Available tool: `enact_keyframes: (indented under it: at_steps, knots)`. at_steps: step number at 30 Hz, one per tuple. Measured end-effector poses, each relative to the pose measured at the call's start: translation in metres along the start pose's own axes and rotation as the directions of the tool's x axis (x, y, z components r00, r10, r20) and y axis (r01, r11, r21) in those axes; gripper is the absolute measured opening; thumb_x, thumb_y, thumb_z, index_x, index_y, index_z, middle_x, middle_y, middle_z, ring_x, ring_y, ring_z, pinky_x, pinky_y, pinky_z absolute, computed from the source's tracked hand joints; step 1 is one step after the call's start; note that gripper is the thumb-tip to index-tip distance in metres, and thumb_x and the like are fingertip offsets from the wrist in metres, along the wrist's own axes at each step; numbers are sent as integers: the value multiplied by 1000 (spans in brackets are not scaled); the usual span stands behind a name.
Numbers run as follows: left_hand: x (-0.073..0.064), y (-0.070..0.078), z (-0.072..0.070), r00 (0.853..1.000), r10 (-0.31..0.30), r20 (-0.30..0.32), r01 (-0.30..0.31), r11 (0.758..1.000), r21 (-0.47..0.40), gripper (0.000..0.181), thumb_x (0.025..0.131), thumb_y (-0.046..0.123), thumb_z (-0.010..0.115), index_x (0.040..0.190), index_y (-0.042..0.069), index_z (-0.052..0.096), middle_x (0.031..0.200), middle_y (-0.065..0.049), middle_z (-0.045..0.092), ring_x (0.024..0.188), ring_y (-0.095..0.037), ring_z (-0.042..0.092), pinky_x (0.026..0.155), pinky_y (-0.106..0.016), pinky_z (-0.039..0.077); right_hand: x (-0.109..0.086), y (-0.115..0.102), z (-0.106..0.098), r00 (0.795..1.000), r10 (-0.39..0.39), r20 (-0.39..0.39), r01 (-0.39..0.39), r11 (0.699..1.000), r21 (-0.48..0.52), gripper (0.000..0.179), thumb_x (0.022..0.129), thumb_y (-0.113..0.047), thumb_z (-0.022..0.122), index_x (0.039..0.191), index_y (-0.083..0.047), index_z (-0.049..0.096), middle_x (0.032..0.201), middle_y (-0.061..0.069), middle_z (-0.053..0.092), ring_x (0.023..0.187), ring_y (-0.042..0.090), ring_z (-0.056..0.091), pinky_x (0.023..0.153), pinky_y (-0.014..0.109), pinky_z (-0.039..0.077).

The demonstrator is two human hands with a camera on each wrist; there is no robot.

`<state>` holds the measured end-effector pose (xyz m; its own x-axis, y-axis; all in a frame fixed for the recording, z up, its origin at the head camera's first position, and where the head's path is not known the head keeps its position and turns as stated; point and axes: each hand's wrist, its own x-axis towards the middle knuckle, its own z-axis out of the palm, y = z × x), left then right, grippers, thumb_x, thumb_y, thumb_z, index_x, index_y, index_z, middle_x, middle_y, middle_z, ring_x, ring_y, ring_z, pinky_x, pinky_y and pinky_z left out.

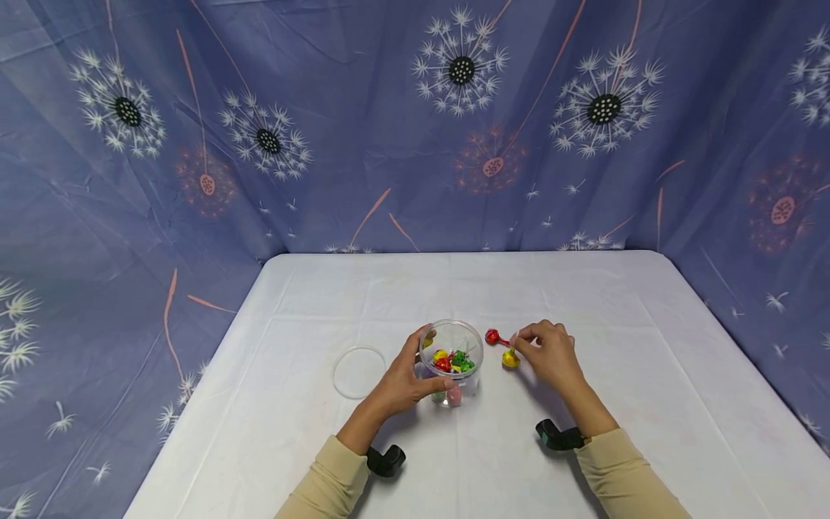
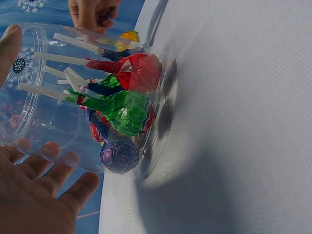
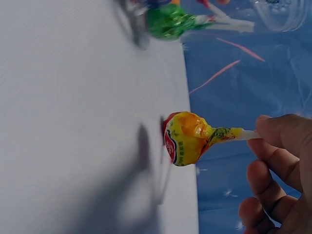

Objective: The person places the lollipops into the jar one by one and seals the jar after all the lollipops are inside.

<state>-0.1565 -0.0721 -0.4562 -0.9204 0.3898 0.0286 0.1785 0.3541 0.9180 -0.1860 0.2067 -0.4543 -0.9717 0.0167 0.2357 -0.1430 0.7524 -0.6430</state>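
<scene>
My left hand [image 1: 405,378] grips a clear plastic jar [image 2: 56,126] round its side, thumb on one side and fingers on the other. Inside the jar are several wrapped lollipops, among them a red one [image 2: 141,72], a green one [image 2: 129,113] and a purple one [image 2: 119,156], their white sticks toward the open mouth. To the right of the jar, my right hand [image 1: 550,353] pinches the white stick of a yellow lollipop [image 3: 187,139] between thumb and forefinger, wrapped head hanging down. Just beyond it, a red lollipop [image 1: 493,336] lies on the table.
A clear ring-like lid [image 1: 335,375] lies on the white-covered table [image 1: 311,303], left of the jar. Black wrist cameras [image 1: 387,461] are strapped at both wrists. A blue curtain with dandelion prints [image 1: 363,144] hangs behind the table and along its sides.
</scene>
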Motion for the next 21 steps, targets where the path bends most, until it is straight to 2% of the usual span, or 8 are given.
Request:
enact_keyframes:
  at_steps: [5,12,21]
  knots:
    - [0,0,0,1000,-12,-4,12,1000,15,98,72,48,77,148,34,18,151,-3,33,134,-32,39,111,-52,32,1,-12,-9,998,-46,-41,48,998,32,10,83,-21,70,81,-12,72,85,8,62,86,26,49,75,34,25]
    - [0,-1,0,1000,-20,-6,20,1000,18,98,72,49,77,148,34,18,152,5,31,137,-31,36,112,-52,31,4,-40,-24,984,-137,-111,146,986,77,8,82,-18,72,79,-11,72,82,6,62,84,24,47,76,34,26]
    - [1,0,1,1000,-30,-8,30,999,20,98,71,50,77,148,36,17,152,5,32,136,-30,37,112,-52,31,5,-76,-38,962,-223,-160,245,961,130,6,80,-14,73,80,-8,71,81,5,62,83,18,43,76,34,27]
